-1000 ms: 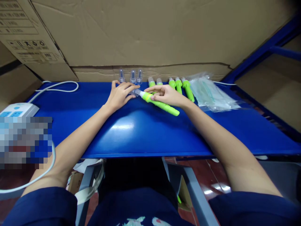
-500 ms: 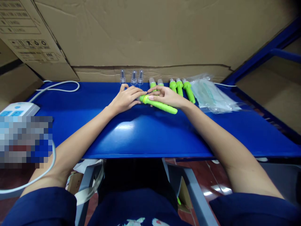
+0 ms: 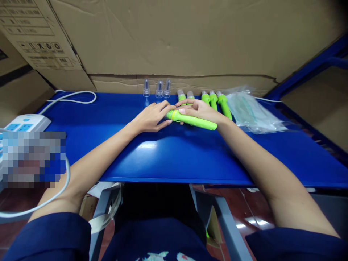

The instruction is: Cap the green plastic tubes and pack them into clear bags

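My right hand [image 3: 199, 110] is closed around a lime-green handle [image 3: 199, 121] with a yellow ring near its left end. The handle lies nearly level above the blue table, its plain end sticking out to the right below my wrist. At the other end, my left hand [image 3: 154, 116] has its fingers and thumb around the clear tip [image 3: 168, 115], which they partly hide. Just behind my right hand stand two green handles with frosted tips [image 3: 181, 95]. Three clear, bullet-shaped caps [image 3: 160, 89] stand upright behind my left hand.
Three more green handles [image 3: 213, 100] lie right of my right hand, beside a clear plastic bag [image 3: 252, 110]. A white power strip [image 3: 29, 123] with its cable [image 3: 76, 95] is at the left. Cardboard [image 3: 168, 43] walls the back of the blue table [image 3: 174, 159].
The whole view has shifted slightly. The handle between my hands has turned a little and lies more level. My left fingers have changed position around its tip, with the thumb stretched further below.
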The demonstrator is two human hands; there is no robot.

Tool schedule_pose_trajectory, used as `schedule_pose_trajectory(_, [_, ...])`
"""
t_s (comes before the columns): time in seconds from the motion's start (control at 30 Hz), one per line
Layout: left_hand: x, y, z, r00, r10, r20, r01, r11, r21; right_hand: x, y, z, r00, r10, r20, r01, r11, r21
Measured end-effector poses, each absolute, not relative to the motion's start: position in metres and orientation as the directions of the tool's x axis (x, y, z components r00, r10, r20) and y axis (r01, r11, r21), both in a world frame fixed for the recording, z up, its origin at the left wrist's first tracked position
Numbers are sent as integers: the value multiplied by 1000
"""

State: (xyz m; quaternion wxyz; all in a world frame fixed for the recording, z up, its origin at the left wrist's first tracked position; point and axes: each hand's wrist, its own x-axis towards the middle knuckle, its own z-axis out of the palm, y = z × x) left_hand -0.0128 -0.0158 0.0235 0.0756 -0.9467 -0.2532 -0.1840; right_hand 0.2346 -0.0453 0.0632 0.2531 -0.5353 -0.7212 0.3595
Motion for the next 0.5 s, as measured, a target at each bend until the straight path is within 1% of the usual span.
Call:
schedule_pose_trajectory(0.13, [-10, -19, 25, 782, 477, 400, 551, -830, -88, 232, -47, 61, -294, 956, -21, 619, 174, -766])
schedule_pose_trajectory(0.3, [-9, -20, 25, 746, 494, 447, 586, -805, -88, 229, -46, 57, -319, 946, -49, 514, 129, -848])
schedule_pose_trajectory(0.4, [-9, -20, 27, 731, 501, 464, 599, -797, -82, 230, -45, 61, -296, 952, -74, 491, 85, -867])
schedule_pose_trajectory(0.5, [-14, -16, 29, 700, 542, 465, 639, -766, -68, 238, -44, 69, -333, 936, -114, 443, 48, -895])
